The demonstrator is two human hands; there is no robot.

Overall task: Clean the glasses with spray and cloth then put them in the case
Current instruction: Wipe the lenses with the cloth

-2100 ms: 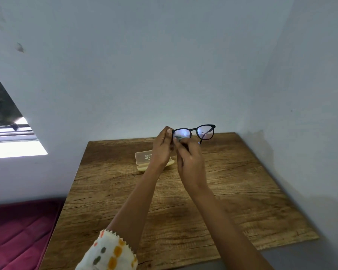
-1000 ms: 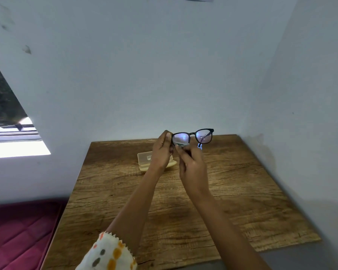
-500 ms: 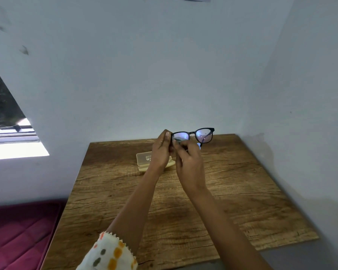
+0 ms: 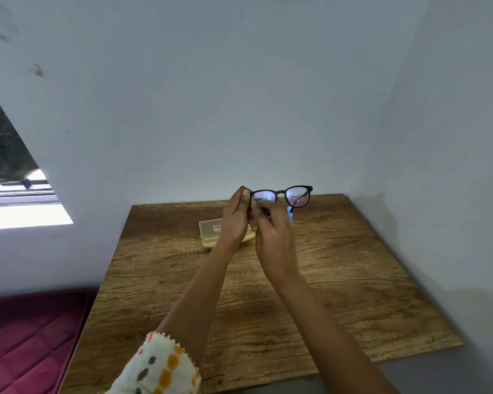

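The left hand (image 4: 235, 220) makes a closed grip on the left end of the glasses (image 4: 281, 194), pinching the black frame at its corner, and holds them in the air above the far part of the bench (image 4: 339, 280). The right hand (image 4: 273, 234) is closed against the lens nearest the left hand, with something small and pale between its fingertips; it is probably the cloth, but it is too small to tell. The long axis of the glasses runs from left to right, so the other lens (image 4: 298, 196) sticks out free to the right of both hands. I judge this free lens is the next to wipe, and the right hand is nearer to it. The case (image 4: 211, 227) stands open on the bench, just below and behind the left hand. A small blue thing (image 4: 290, 209) shows beside the right hand; I cannot tell what it is.
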